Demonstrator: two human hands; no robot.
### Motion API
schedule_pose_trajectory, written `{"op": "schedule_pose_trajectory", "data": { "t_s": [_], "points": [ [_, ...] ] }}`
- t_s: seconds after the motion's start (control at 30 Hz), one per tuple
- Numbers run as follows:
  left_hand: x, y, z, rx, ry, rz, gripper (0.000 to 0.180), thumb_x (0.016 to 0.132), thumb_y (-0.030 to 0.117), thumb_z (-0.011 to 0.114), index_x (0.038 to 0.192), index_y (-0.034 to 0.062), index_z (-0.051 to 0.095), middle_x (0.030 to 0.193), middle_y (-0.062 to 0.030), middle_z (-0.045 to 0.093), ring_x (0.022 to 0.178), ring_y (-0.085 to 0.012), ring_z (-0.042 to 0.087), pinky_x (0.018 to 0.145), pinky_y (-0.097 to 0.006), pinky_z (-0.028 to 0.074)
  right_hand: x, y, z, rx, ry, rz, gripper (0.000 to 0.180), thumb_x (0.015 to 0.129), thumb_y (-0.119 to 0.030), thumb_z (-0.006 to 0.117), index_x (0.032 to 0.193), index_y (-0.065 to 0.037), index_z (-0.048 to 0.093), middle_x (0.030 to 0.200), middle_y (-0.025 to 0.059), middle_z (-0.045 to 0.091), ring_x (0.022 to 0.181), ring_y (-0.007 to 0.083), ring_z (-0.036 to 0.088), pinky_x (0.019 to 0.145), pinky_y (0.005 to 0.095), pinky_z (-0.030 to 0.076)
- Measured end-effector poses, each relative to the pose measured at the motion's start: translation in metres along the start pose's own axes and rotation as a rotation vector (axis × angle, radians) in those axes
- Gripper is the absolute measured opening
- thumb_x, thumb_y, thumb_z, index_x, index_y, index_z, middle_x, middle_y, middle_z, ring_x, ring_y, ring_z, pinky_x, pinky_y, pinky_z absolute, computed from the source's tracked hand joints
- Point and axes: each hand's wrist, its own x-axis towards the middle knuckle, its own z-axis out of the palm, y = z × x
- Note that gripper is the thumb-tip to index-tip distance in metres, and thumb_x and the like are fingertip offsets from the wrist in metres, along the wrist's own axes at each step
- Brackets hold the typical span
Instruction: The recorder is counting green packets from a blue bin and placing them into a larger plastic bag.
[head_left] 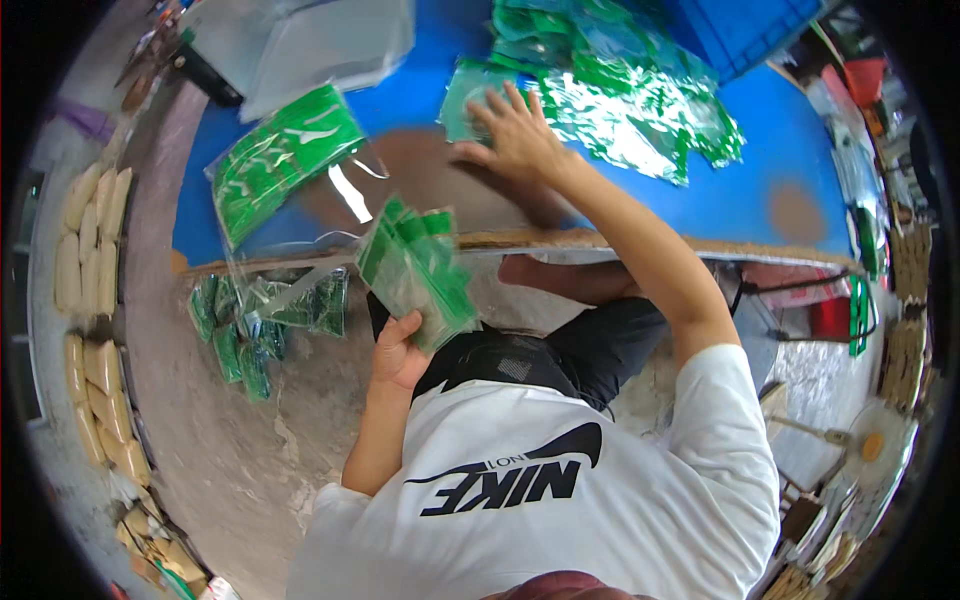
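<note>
Blue table (760, 160), right hand (515, 135) on packets (620, 110)

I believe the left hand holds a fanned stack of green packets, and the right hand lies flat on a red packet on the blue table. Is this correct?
Not quite. In the head view, the packet under the right hand is a green plastic packet, not red. The rest holds: the left hand holds a fanned stack of green packets, and the right hand lies flat on the blue table.

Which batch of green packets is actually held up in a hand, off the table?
The fanned stack of green packets in the left hand, below the table edge. The right hand only presses the shiny pile lying on the blue table.
</note>
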Motion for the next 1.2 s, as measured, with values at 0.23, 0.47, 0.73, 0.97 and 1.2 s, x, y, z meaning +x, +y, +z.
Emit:
{"op": "schedule_pose_trajectory", "data": {
  "t_s": [0.23, 0.47, 0.73, 0.97, 1.2],
  "points": [
    [0.019, 0.003, 0.011, 0.013, 0.107, 0.104, 0.046, 0.092, -0.002, 0.065, 0.136, -0.0007, 0.052, 0.134, -0.0095, 0.059, 0.128, -0.0255, 0.055, 0.113, -0.043, 0.042, -0.067, -0.045, -0.06, 0.577, -0.415, -0.305, 0.05, 0.097, -0.033, 0.06, 0.14, -0.008, 0.054, 0.146, 0.0189, 0.05, 0.144, 0.0413, 0.036, 0.12, 0.0542, 0.026],
    [0.02, 0.0, -0.007, -0.133, 0.035, 0.041, 0.05, 0.092, -0.001, 0.065, 0.139, 0.0016, 0.05, 0.137, -0.0099, 0.058, 0.13, -0.0267, 0.054, 0.116, -0.043, 0.041, -0.054, -0.035, -0.027, 0.113, -0.02, -0.207, 0.044, 0.099, -0.023, 0.057, 0.138, -0.005, 0.055, 0.144, 0.0185, 0.053, 0.134, 0.0365, 0.048, 0.112, 0.0509, 0.035],
    [0.034, -0.011, 0.009, 0.054, 0.021, 0.029, 0.053, 0.093, 0.003, 0.064, 0.142, 0.0019, 0.046, 0.141, -0.0125, 0.054, 0.13, -0.0288, 0.054, 0.116, -0.046, 0.04, -0.046, -0.053, -0.043, 0.316, 0.291, -0.014, 0.039, 0.092, -0.025, 0.063, 0.123, -0.001, 0.062, 0.131, 0.0179, 0.061, 0.125, 0.0375, 0.055, 0.11, 0.0495, 0.038],
    [0.021, -0.001, 0.02, 0.247, -0.047, 0.086, 0.057, 0.091, 0.009, 0.066, 0.143, -0.0008, 0.043, 0.138, -0.0145, 0.056, 0.13, -0.0326, 0.053, 0.114, -0.051, 0.04, -0.088, -0.061, -0.048, 0.807, -0.117, -0.37, 0.029, 0.097, -0.028, 0.059, 0.102, -0.001, 0.067, 0.1, 0.0208, 0.067, 0.097, 0.0425, 0.063, 0.09, 0.0473, 0.05],
    [0.031, -0.018, -0.005, 0.048, -0.064, -0.103, 0.065, 0.087, 0.007, 0.072, 0.145, 0.0009, 0.043, 0.142, -0.0125, 0.054, 0.133, -0.0346, 0.051, 0.114, -0.059, 0.039, -0.072, 0.028, -0.015, -0.17, 0.072, 0.307, 0.09, 0.094, -0.071, 0.043, 0.14, 0.006, 0.049, 0.138, 0.0305, 0.051, 0.133, 0.0445, 0.044, 0.108, 0.0567, 0.037]
  ]
}}
